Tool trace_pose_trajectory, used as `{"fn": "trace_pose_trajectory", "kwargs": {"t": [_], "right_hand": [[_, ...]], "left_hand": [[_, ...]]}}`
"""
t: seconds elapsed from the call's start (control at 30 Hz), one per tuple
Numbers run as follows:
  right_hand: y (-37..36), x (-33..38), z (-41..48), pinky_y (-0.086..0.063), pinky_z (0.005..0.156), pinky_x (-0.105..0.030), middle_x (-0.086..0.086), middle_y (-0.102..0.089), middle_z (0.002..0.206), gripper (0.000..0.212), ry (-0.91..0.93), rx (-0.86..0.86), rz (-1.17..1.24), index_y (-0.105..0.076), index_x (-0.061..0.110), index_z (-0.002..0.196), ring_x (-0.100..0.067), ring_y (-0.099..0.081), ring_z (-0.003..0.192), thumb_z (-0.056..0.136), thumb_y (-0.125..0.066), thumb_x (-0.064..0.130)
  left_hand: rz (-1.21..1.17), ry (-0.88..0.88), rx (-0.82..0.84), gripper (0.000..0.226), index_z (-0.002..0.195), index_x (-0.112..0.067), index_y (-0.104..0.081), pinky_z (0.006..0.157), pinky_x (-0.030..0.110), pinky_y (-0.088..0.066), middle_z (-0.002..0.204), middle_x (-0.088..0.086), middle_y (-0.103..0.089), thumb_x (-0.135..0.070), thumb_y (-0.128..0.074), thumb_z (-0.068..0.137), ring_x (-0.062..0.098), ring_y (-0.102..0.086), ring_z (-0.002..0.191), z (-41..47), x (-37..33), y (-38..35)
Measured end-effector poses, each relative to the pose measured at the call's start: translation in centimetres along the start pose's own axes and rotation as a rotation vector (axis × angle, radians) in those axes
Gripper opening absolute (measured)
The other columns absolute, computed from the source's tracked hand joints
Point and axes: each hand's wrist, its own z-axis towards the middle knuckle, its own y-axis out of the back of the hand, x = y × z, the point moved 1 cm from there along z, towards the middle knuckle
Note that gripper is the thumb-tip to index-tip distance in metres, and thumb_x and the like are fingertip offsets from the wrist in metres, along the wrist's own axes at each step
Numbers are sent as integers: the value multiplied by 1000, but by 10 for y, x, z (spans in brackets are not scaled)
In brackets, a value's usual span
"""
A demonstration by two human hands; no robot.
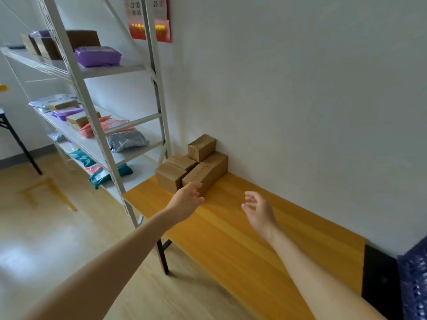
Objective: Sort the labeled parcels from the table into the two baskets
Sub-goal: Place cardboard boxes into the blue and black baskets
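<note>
Four cardboard parcels sit bunched at the tabletop's 11 o'clock end, one stacked on top. Left hand hovers just beside them, right hand at 3 o'clock of it, fingers spread wide, holding nothing.

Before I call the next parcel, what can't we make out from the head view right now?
- Labels on the cardboard boxes: none readable on the faces shown.
- Blue basket: cut off by the right edge; contents unseen.
- Second basket: out of frame.
- Box behind the left hand: front corner hidden; contact unclear.
- Right hand: open, holding nothing.
</note>
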Motion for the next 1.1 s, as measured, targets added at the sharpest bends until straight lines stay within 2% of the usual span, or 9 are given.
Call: {"fn": "trace_pose_trajectory", "kwargs": {"t": [0.13, 0.27, 0.37, 0.5, 0.67, 0.73, 0.83, 0.97, 1.1], "right_hand": [[-37, 3, 37, -43, 66, -9, -4, -55, 125, 34, -14, 38, 2, -51, 13, 129, -11, -55, 104, 95, -55, 11], [-69, 6, 87, -44, 77, -15, -3, -54, 128, 35, -19, 62, -16, -50, 14, 131, -12, -54, 108, 96, -54, 13], [-90, 11, 134, -45, 83, -20, -4, -53, 131, 37, -21, 69, -18, -48, 14, 133, -13, -53, 111, 97, -53, 13], [-118, 16, 192, -45, 87, -20, -2, -53, 132, 38, -43, 86, 5, -48, 16, 134, -9, -51, 109, 97, -53, 14], [-152, 11, 245, -41, 72, -8, -1, -53, 131, 36, -76, 122, 31, -49, 17, 132, -6, -51, 105, 96, -54, 13], [-165, 6, 255, -41, 73, -9, 0, -53, 131, 36, -96, 146, 34, -49, 19, 132, -6, -51, 105, 96, -54, 15], [-183, -7, 264, -45, 85, -19, -2, -53, 131, 35, -137, 174, 46, -50, 19, 131, -9, -52, 109, 96, -54, 14], [-204, -18, 273, -43, 77, -12, -3, -53, 130, 35, -197, 182, 44, -50, 17, 131, -9, -51, 108, 97, -53, 13], [-225, -20, 279, -42, 82, -16, -1, -53, 127, 34, -249, 153, 39, -51, 17, 130, -10, -52, 109, 97, -52, 12]], "left_hand": [[-37, 45, -6, 46, 139, -28, -43, 63, 11, -38, 115, -8, -56, -20, -55, 96, 0, -52, 92, 32, 30, 20], [-12, 63, -17, 45, 138, -28, -44, 59, 10, -40, 113, -9, -56, -18, -56, 96, -3, -53, 87, 76, 54, 39], [-8, 73, -35, 44, 138, -27, -43, 63, 12, -42, 123, -1, -56, -18, -55, 96, 8, -54, 101, 117, 67, 58], [24, 87, -20, 43, 138, -24, -43, 65, 11, -42, 117, -4, -53, -15, -53, 97, 10, -51, 106, 173, 78, 84], [24, 115, -20, 44, 138, -22, -44, 73, 14, -44, 124, 1, -55, -12, -53, 96, 12, -51, 108, 226, 92, 103], [25, 128, -11, 44, 138, -22, -44, 75, 15, -44, 125, 1, -54, -12, -53, 96, 13, -51, 110, 241, 100, 107], [39, 153, 7, 44, 139, -22, -44, 79, 18, -43, 126, 2, -54, -12, -53, 97, 12, -50, 110, 261, 116, 110], [62, 168, 59, 44, 139, -20, -43, 75, 13, -42, 128, 3, -52, -11, -52, 97, 11, -49, 109, 289, 138, 108], [89, 181, 132, 44, 140, -20, -42, 87, 22, -41, 133, 5, -50, -13, -51, 98, 18, -49, 121, 317, 160, 111]]}}
